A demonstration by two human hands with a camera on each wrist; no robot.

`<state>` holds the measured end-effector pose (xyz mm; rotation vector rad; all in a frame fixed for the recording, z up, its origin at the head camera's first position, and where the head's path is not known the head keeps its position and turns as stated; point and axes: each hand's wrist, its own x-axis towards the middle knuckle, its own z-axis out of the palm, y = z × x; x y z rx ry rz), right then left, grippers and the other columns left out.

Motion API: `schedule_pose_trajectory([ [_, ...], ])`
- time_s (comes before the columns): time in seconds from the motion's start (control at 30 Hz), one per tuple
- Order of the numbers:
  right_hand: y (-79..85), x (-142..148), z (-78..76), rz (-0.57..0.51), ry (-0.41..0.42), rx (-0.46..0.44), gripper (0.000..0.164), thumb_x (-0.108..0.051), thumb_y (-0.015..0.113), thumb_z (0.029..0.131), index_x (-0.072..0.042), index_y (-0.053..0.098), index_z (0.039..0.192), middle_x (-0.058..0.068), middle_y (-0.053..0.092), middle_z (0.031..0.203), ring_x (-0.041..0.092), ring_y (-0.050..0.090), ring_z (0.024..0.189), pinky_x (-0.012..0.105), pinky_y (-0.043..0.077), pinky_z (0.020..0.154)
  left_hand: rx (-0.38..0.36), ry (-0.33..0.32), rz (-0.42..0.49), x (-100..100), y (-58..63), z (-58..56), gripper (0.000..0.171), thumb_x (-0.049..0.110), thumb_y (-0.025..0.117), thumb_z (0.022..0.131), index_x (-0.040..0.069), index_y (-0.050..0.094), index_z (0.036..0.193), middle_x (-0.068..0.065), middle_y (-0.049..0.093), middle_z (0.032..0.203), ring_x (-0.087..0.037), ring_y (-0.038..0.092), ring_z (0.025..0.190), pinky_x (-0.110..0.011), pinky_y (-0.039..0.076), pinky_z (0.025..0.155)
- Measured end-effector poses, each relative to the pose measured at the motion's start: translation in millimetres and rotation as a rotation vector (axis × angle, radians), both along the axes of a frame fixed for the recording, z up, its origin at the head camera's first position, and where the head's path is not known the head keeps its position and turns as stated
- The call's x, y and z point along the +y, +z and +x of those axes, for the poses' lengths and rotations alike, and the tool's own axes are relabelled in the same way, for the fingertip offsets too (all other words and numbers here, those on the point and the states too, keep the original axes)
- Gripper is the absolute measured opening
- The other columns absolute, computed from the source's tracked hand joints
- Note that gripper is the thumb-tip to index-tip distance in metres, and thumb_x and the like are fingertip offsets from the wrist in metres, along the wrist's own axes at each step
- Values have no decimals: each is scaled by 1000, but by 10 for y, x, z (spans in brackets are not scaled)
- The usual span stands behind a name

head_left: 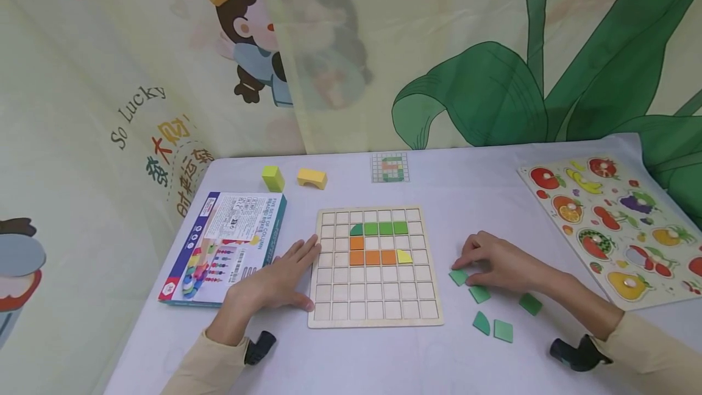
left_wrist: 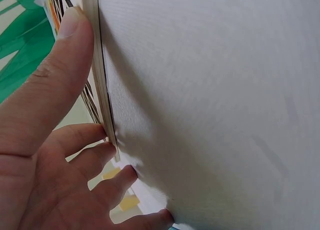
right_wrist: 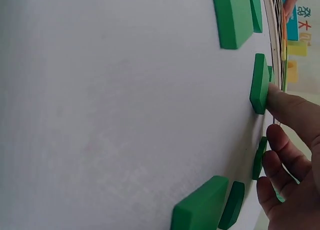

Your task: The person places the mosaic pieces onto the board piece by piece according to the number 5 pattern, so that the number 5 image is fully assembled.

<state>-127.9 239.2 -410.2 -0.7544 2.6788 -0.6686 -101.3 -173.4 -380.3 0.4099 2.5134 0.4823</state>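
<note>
Beige cuffs [head_left: 197, 367] lie closest. Beyond them, loose green tiles [head_left: 503, 331] sit right of the gridded board [head_left: 340, 293]. There the right hand [head_left: 496, 264], thumb and forefinger bent, touches another tile [head_left: 458, 277]; whether it's pinched, I can't tell. Taking it by opposite edges should work best. Holding nothing, the left hand [head_left: 272, 282] spreads at the board's left edge, handy for steadying. Farther off lies a patterned card [head_left: 390, 168], worth checking before placing.

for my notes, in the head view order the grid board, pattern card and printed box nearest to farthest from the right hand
1. Grid board, just left of the right hand.
2. Pattern card, behind the board.
3. Printed box, left beyond the board.
</note>
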Motion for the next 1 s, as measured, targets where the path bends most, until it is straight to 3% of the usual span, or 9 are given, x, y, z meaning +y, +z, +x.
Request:
schedule_pose_trajectory([
  [0.27,-36,-141,-6,-13,-35,30,27,-23,83,75,-29,74,100,-17,61,97,7,52,95,22,52,81,2,-2,-6,-2,-2,2,103,24,83,75,10,20,155,-6,7,165,-35,5,152,-58,19,119],
  [0.67,-50,-708,14,-111,-27,96,26,-21,81,77,-19,74,101,-12,64,96,9,54,93,28,51,81,0,2,-2,-5,-23,-2,103,24,83,75,11,20,155,-4,6,165,-34,5,152,-57,18,119],
  [1.0,-60,-889,77,-89,-39,137,24,-23,84,74,-21,75,96,-13,63,92,8,51,89,27,47,77,7,-10,-17,3,-3,-7,104,25,83,75,10,19,156,-5,6,165,-34,5,152,-57,18,120],
])
